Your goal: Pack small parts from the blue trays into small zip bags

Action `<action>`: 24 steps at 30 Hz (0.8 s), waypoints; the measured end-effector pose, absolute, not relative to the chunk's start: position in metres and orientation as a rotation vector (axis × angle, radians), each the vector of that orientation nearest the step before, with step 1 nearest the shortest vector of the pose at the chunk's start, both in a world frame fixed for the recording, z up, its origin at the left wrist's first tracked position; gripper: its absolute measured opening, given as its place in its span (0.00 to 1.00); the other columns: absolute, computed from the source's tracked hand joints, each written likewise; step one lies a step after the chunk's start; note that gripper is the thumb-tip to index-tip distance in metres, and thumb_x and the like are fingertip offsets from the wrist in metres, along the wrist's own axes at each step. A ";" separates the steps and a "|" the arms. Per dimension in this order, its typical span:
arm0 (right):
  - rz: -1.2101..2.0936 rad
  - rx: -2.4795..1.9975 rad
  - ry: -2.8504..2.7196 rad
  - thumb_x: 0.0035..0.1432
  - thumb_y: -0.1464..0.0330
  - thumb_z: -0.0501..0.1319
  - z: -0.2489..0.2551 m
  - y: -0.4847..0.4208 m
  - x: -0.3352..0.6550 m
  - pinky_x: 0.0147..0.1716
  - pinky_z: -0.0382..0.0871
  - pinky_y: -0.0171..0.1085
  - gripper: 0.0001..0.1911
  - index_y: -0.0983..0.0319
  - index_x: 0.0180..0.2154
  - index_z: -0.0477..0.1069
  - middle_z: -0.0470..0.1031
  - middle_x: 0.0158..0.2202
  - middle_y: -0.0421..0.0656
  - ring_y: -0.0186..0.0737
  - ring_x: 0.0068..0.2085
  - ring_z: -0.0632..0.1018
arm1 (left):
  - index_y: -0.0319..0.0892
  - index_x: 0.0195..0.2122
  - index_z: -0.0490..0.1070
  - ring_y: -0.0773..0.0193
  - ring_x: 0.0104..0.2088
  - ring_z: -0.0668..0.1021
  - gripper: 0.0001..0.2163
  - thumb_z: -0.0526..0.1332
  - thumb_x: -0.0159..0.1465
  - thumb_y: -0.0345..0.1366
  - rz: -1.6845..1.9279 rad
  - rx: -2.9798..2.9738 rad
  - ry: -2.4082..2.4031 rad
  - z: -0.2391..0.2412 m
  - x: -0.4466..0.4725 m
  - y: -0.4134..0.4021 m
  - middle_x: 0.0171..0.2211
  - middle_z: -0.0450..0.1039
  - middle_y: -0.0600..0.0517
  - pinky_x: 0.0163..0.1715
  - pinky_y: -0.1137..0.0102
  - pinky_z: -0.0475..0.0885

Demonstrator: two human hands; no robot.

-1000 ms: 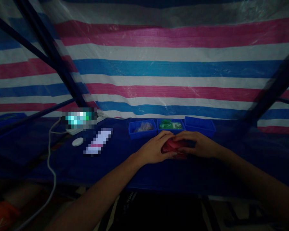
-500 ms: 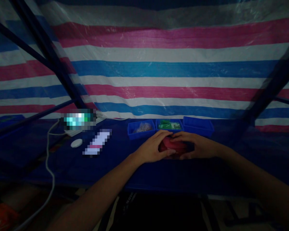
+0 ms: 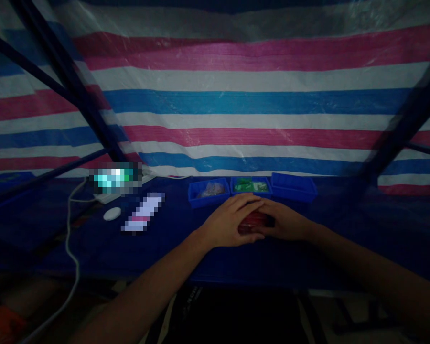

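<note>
A dark red, slightly shiny bundle (image 3: 252, 222) lies low over the blue table between my two hands; its kind cannot be made out. My left hand (image 3: 232, 220) curves round its left side, thumb along the near edge and fingers over the top. From the right, my right hand (image 3: 286, 219) closes on the same bundle, and the fingertips of both hands meet above it. Much of the bundle is hidden under the fingers. Just beyond the hands stand a blue bin with green packets (image 3: 250, 185) and a blue bin with clear plastic bags (image 3: 211, 190).
Another blue bin (image 3: 294, 186) stands at the back right. To the left on the table (image 3: 222, 267) are a blurred-out phone-like object (image 3: 143, 212), a white round object (image 3: 112, 213) and a lit, blurred-out screen (image 3: 116, 177). A white cable (image 3: 69, 234) hangs over the left side.
My right hand has moved left, closer to my left hand. Both hands now press together more tightly round the red bundle, and less of it shows.
</note>
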State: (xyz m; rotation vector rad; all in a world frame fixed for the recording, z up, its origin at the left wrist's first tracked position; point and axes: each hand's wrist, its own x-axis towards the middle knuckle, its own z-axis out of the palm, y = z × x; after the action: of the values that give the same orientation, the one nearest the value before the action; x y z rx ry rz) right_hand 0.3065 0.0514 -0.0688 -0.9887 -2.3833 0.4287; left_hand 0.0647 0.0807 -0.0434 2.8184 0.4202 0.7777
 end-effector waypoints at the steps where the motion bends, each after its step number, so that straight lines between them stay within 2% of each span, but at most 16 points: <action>1: 0.433 -0.992 -2.379 0.59 0.55 0.69 -0.069 0.051 0.306 0.61 0.68 0.56 0.34 0.56 0.63 0.67 0.72 0.61 0.52 0.55 0.60 0.74 | 0.47 0.71 0.55 0.48 0.68 0.65 0.40 0.67 0.63 0.55 0.733 2.803 0.432 -0.044 0.065 0.081 0.69 0.60 0.42 0.69 0.52 0.61; 4: 0.428 -0.970 -2.389 0.57 0.54 0.71 -0.063 0.050 0.310 0.57 0.71 0.55 0.36 0.57 0.63 0.66 0.75 0.58 0.51 0.55 0.56 0.77 | 0.49 0.72 0.53 0.50 0.68 0.66 0.41 0.67 0.63 0.55 0.658 2.743 0.511 -0.046 0.063 0.082 0.70 0.58 0.44 0.68 0.55 0.64; 5: 0.408 -0.943 -2.389 0.59 0.54 0.69 -0.060 0.049 0.313 0.57 0.71 0.55 0.33 0.56 0.63 0.67 0.76 0.58 0.50 0.54 0.56 0.77 | 0.50 0.72 0.53 0.50 0.68 0.66 0.41 0.67 0.63 0.55 0.648 2.731 0.524 -0.047 0.062 0.083 0.70 0.58 0.44 0.68 0.55 0.64; 7: 0.356 -0.884 -2.376 0.64 0.57 0.65 -0.053 0.050 0.321 0.58 0.71 0.54 0.21 0.53 0.58 0.72 0.77 0.56 0.47 0.52 0.56 0.77 | 0.51 0.72 0.54 0.50 0.67 0.67 0.40 0.68 0.62 0.55 0.626 2.724 0.524 -0.047 0.062 0.085 0.70 0.58 0.45 0.67 0.55 0.65; 9: 0.251 -0.898 -2.313 0.67 0.60 0.61 -0.050 0.054 0.329 0.56 0.72 0.54 0.13 0.52 0.52 0.76 0.79 0.52 0.44 0.51 0.54 0.77 | 0.49 0.69 0.59 0.50 0.64 0.70 0.38 0.68 0.62 0.54 0.599 2.735 0.503 -0.047 0.062 0.086 0.67 0.62 0.45 0.65 0.55 0.67; 12: -0.013 -1.062 -2.168 0.65 0.60 0.64 -0.055 0.069 0.341 0.56 0.70 0.59 0.14 0.53 0.51 0.76 0.79 0.48 0.47 0.55 0.54 0.75 | 0.47 0.64 0.66 0.51 0.60 0.74 0.33 0.69 0.61 0.53 0.583 2.748 0.472 -0.047 0.063 0.087 0.62 0.69 0.44 0.62 0.57 0.68; 15: -0.144 -1.140 -2.171 0.63 0.61 0.65 -0.064 0.084 0.349 0.57 0.69 0.62 0.13 0.53 0.49 0.76 0.77 0.49 0.48 0.57 0.54 0.74 | 0.47 0.64 0.67 0.51 0.59 0.74 0.31 0.69 0.61 0.51 0.603 2.766 0.452 -0.047 0.063 0.087 0.60 0.70 0.45 0.62 0.56 0.68; 21: -0.163 -1.161 -2.133 0.63 0.62 0.66 -0.075 0.099 0.351 0.54 0.71 0.59 0.08 0.56 0.43 0.77 0.75 0.48 0.49 0.56 0.53 0.74 | 0.47 0.64 0.66 0.48 0.62 0.72 0.35 0.71 0.58 0.54 0.608 2.825 0.409 -0.045 0.063 0.083 0.63 0.69 0.44 0.63 0.55 0.65; 24: -0.109 -1.145 -2.095 0.63 0.62 0.67 -0.077 0.101 0.349 0.53 0.72 0.58 0.07 0.56 0.41 0.77 0.75 0.47 0.48 0.55 0.51 0.75 | 0.47 0.62 0.67 0.50 0.61 0.73 0.31 0.70 0.61 0.52 0.579 2.813 0.435 -0.046 0.064 0.084 0.62 0.70 0.45 0.62 0.56 0.67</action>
State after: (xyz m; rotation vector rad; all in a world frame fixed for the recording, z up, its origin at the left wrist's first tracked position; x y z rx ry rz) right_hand 0.3486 0.1008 -0.0769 -1.1450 -2.0948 -0.1090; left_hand 0.0640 0.0841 -0.0462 2.8126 0.4345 0.5789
